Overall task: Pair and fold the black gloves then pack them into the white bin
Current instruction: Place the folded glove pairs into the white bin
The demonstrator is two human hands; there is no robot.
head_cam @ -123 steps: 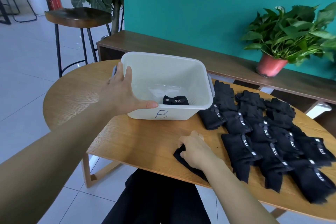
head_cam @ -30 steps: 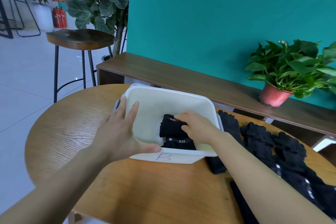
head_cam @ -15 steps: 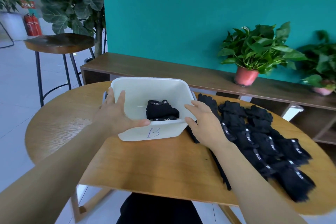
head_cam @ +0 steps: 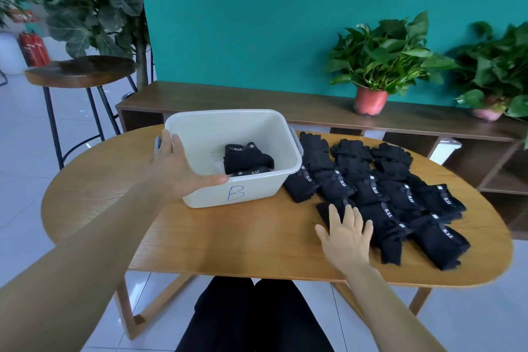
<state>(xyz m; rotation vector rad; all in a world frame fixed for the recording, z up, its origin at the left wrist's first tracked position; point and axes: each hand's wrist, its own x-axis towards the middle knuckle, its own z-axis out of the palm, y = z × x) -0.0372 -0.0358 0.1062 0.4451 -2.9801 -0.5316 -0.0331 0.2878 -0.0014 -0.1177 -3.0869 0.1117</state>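
While the person sat at an oval wooden tabletop (head_cam: 228, 240), their left hand (head_cam: 183, 170) gripped the near left corner of a white rectangular plastic bin (head_cam: 265, 193) — thumb laid along the front rim, fingers wrapped on the left side wall. A blue letter B was written on the bin's front. Inside it, toward the near right, lay two folded bundles of black fabric gloves (head_cam: 247, 157), one stacked partly over the other, white tags showing. To the right of the bin, just beside it, many more loose black gloves (head_cam: 400, 194) lay flat in overlapping rows on the tabletop. The right hand (head_cam: 347, 234) was open with fingers spread, palm down, its fingertips over the nearest glove (head_cam: 325, 210) at the front left of those rows — whether it pressed the fabric could not be told. Behind the tabletop ran a low dark wooden shelf (head_cam: 314, 111) against a teal wall (head_cam: 257, 23), carrying a leafy green plant in a red pot (head_cam: 370, 100). A round wooden stool (head_cam: 80, 70) on black legs stood at the far left.
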